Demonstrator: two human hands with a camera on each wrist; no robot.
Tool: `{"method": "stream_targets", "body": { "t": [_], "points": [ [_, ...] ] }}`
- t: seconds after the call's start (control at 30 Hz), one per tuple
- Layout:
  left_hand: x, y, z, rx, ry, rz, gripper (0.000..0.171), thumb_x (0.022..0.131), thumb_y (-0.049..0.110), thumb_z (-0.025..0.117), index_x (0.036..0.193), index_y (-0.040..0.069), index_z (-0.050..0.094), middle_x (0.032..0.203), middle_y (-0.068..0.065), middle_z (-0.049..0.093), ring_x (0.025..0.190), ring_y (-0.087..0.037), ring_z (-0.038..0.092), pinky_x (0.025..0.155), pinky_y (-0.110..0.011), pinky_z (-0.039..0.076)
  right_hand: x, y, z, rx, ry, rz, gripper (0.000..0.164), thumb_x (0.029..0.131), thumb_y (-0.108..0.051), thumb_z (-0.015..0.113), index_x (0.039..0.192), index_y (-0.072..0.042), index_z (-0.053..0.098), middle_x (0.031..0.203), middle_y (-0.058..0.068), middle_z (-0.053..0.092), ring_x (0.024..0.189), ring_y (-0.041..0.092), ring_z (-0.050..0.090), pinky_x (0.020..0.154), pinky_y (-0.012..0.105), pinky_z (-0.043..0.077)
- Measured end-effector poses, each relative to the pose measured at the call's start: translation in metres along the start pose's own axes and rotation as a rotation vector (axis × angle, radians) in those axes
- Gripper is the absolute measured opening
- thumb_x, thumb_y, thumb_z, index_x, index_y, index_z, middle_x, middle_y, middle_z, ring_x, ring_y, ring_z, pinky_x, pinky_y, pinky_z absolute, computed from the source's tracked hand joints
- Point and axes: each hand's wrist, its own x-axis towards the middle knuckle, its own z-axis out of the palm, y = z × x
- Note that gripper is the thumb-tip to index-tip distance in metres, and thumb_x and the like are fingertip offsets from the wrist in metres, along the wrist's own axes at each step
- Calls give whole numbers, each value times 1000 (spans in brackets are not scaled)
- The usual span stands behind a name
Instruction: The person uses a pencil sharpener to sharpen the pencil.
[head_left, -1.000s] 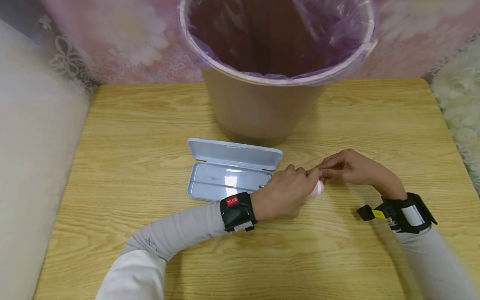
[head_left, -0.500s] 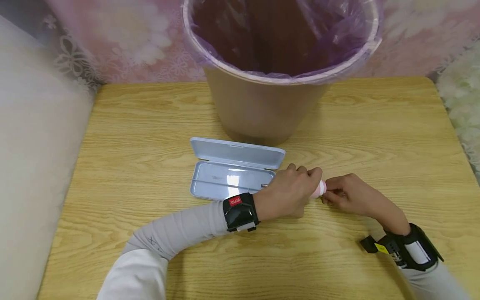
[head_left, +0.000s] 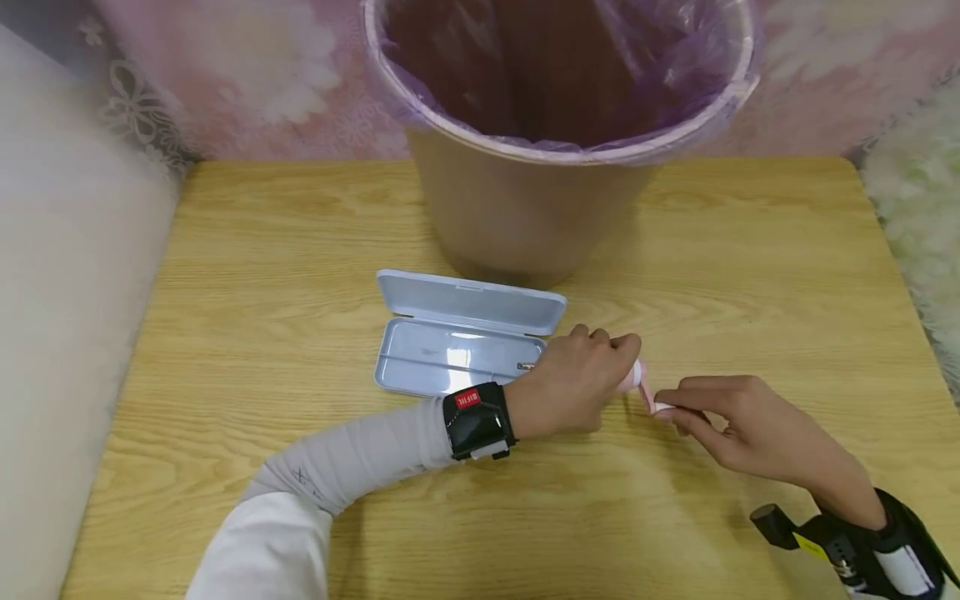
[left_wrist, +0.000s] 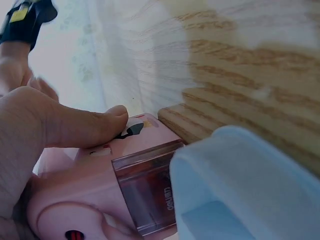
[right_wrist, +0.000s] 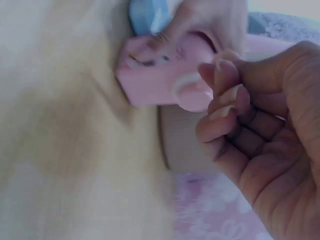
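My left hand (head_left: 573, 379) grips a pink crank pencil sharpener (left_wrist: 95, 175), its thumb lying along the top. The sharpener has a see-through dark shavings drawer (left_wrist: 150, 192) and stands on the table. In the head view most of its body is hidden behind that hand. My right hand (head_left: 757, 425) pinches the white knob (head_left: 663, 407) of the crank arm (head_left: 646, 392), which slants down toward the right. To the left lies an opened light blue pencil case (head_left: 420, 356). A small metallic-looking tip (head_left: 525, 366) shows beside the left hand; what it belongs to is hidden.
A large bin (head_left: 525, 208) with a purple liner bag stands behind the pencil case. The wooden table (head_left: 262, 250) meets a flowered pink wall covering at the back and a pale surface on the left.
My right hand has swept down and to the right with the crank knob, away from the left hand. The left hand keeps its grip in nearly the same place.
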Motion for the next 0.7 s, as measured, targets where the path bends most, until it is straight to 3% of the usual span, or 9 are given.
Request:
{"method": "stream_targets", "body": {
  "t": [0.1, 0.2, 0.53, 0.7],
  "points": [
    [-1, -1, -2, -15, 3, 2, 46, 75, 24, 79, 112, 15, 52, 85, 3, 59, 77, -15, 56, 61, -24, 47, 10, 2, -12, -36, 38, -55, 25, 105, -24, 56, 102, -8, 76, 75, -19, 52, 62, -12, 37, 56, 7, 32],
    [-2, -2, -2, -12, 14, 20, 45, 75, 23, 78, 111, 15, 52, 84, 3, 59, 76, -15, 56, 60, -24, 47, 17, 5, -20, -68, 39, -73, 39, 107, -35, 49, 101, -8, 76, 76, -18, 54, 62, -13, 36, 57, 6, 31],
    [-3, -1, -1, -17, 49, 41, 44, 74, 19, 77, 111, 14, 53, 84, 2, 61, 74, -16, 57, 57, -24, 49, 25, 21, -31, 5, 37, -111, 23, 101, -23, 63, 101, -4, 77, 78, -12, 64, 64, -11, 45, 58, 8, 35],
    [-2, -1, 0, 5, 56, 38, 45, 75, 20, 77, 113, 14, 53, 86, 2, 62, 77, -15, 58, 62, -25, 50, 28, 27, -34, -12, 27, -144, 30, 103, -31, 59, 102, -9, 78, 80, -16, 65, 65, -11, 45, 58, 7, 35]
  ]
}}
